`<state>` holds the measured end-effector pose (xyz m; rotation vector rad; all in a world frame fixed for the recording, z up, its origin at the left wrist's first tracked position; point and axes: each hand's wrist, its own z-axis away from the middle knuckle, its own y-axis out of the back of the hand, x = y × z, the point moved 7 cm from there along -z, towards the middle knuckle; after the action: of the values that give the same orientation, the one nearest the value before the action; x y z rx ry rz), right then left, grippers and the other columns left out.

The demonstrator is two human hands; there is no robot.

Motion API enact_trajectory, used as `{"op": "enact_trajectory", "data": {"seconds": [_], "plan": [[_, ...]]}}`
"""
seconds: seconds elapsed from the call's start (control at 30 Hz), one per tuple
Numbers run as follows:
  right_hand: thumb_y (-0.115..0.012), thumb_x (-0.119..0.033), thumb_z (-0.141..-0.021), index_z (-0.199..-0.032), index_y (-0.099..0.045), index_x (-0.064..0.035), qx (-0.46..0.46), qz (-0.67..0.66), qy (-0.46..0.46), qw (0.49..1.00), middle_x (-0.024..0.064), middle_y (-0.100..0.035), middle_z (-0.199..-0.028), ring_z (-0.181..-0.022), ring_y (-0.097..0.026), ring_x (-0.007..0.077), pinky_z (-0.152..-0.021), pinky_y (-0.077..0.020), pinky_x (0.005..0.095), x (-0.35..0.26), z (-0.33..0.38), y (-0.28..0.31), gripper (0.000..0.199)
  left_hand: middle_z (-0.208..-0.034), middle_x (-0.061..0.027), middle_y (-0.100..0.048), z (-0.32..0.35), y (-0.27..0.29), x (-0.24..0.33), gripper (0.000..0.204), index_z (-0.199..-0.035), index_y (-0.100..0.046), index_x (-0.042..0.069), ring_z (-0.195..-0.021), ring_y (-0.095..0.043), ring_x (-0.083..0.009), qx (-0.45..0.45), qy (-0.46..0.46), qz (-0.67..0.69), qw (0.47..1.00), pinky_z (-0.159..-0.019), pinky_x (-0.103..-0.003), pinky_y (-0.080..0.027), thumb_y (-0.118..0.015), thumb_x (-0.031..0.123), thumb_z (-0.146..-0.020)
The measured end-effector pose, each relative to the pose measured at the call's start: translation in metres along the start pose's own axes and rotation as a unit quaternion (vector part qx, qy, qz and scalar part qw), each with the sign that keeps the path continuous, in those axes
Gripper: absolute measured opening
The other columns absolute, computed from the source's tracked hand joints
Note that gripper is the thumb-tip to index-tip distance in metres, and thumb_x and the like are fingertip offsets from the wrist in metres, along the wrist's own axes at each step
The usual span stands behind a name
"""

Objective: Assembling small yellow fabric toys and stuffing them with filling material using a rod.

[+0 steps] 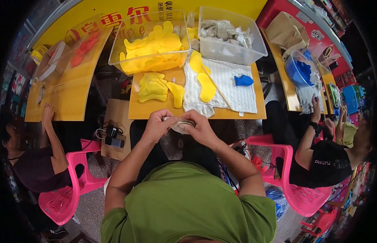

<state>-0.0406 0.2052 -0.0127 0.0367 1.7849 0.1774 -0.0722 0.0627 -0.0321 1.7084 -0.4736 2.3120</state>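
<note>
Both hands [179,124] hold what looks like a clear packet [181,126] near yellow cutouts [154,87].

We see a clear bin [115,56] of yellow pieces [156,44], a blue piece [243,80] on a white cloth [237,91], and pink chairs [71,178] beside the table [136,109].
</note>
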Motion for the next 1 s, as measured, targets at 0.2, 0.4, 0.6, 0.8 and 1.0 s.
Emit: {"op": "enact_trajectory", "data": {"seconds": [0.2, 0.4, 0.6, 0.8, 1.0], "plan": [[-0.063, 0.003, -0.075, -0.086, -0.058, -0.0007, -0.051, 0.147, 0.12, 0.981, 0.0104, -0.054, -0.076, -0.067, -0.056, 0.0229, -0.061, -0.0435, 0.03, -0.024, -0.005, 0.005, 0.012, -0.052, 0.0023, -0.048, -0.006, 0.011, -0.017, 0.019, -0.073, -0.056, 0.007, -0.035, -0.038, -0.0053, 0.033, 0.036, 0.163, 0.985, -0.031, -0.019, -0.025, -0.063, 0.019, -0.087], [-0.055, -0.002, -0.088, -0.091, -0.058, 0.0011, 0.006, 0.023, 0.006, 1.0, 0.0015, -0.059, -0.079, -0.071, -0.055, 0.0093, -0.063, -0.0457, 0.0254, -0.011, -0.004, 0.022, 0.005, -0.072, -0.0016, -0.057, 0.0, 0.024, -0.038, 0.016, -0.089, -0.056, 0.007, -0.057, -0.054, -0.0081, 0.031, 0.028, 0.251, 0.967, -0.046, -0.02, -0.042, -0.055, 0.023, -0.092], [-0.051, -0.004, -0.09, -0.099, -0.055, 0.0004, -0.035, -0.102, -0.172, 0.979, 0.0027, -0.06, -0.086, -0.071, -0.054, 0.0068, -0.056, -0.0443, 0.0203, -0.008, 0.004, 0.008, 0.011, -0.103, -0.004, -0.056, 0.027, -0.019, -0.065, 0.04, -0.122, -0.046, 0.009, -0.091, -0.058, -0.0125, -0.087, 0.035, 0.348, 0.933, -0.07, -0.023, -0.05, -0.062, 0.013, -0.086], [-0.055, -0.006, -0.088, -0.111, -0.049, -0.0017, -0.102, -0.002, -0.159, 0.982, 0.0049, -0.059, -0.097, -0.082, -0.056, 0.0119, -0.071, -0.0472, 0.027, 0.011, 0.021, -0.017, 0.025, -0.073, 0.0001, -0.06, 0.023, -0.019, -0.052, 0.019, -0.099, -0.058, 0.005, -0.056, -0.054, -0.0067, -0.027, 0.0, 0.244, 0.969, -0.046, -0.02, -0.042, -0.067, 0.011, -0.082], [-0.067, -0.012, -0.078, -0.108, -0.052, -0.0056, -0.117, 0.288, 0.071, 0.948, 0.0162, -0.058, -0.093, -0.076, -0.058, 0.0377, -0.063, -0.0484, 0.0387, -0.014, 0.025, -0.027, 0.034, -0.062, -0.0001, -0.057, 0.026, -0.002, -0.035, 0.009, -0.088, -0.06, 0.005, -0.044, -0.049, -0.0054, 0.006, -0.006, 0.109, 0.994, -0.038, -0.018, -0.036, -0.063, 0.013, -0.086]]}}
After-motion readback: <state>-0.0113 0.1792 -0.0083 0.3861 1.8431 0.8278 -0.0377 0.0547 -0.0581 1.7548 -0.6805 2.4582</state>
